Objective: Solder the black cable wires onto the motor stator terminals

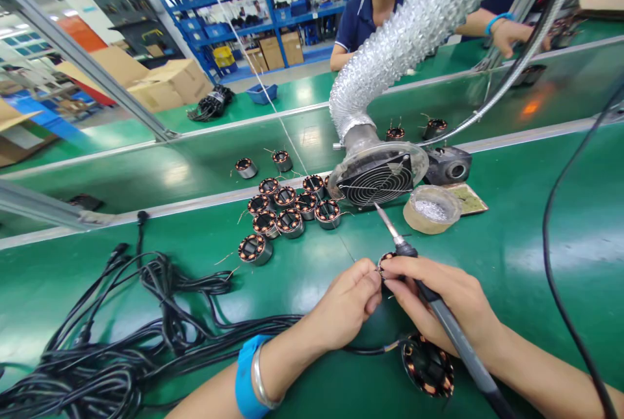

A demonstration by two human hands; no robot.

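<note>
step in hand, by judgement: fine wire work on a small wound ring (387, 262), mostly hidden at the meeting fingertips near the middle of the bench. the left hand (348, 299) has its fingers curled in a pinch against the ring; what lies between them cannot be told. the right hand (455, 295) grips a soldering iron (451, 331), its thumb and forefinger also at the ring. the next move calls for a steady hold and the hot end clear of skin.

surface, left to right: tangled black cables (146, 347) on a green bench (312, 273); a cluster of copper-wound stators (290, 223); a round fan grille (377, 182) under a foil duct (414, 36); a larger wound ring (429, 367) below the right hand; a bowl (431, 210) of silvery bits, touching a shallow tray (480, 206).

room, left to right: cardboard boxes (168, 84), blue shelving (268, 0), and a co-worker (353, 26) seated opposite, face obscured.
</note>
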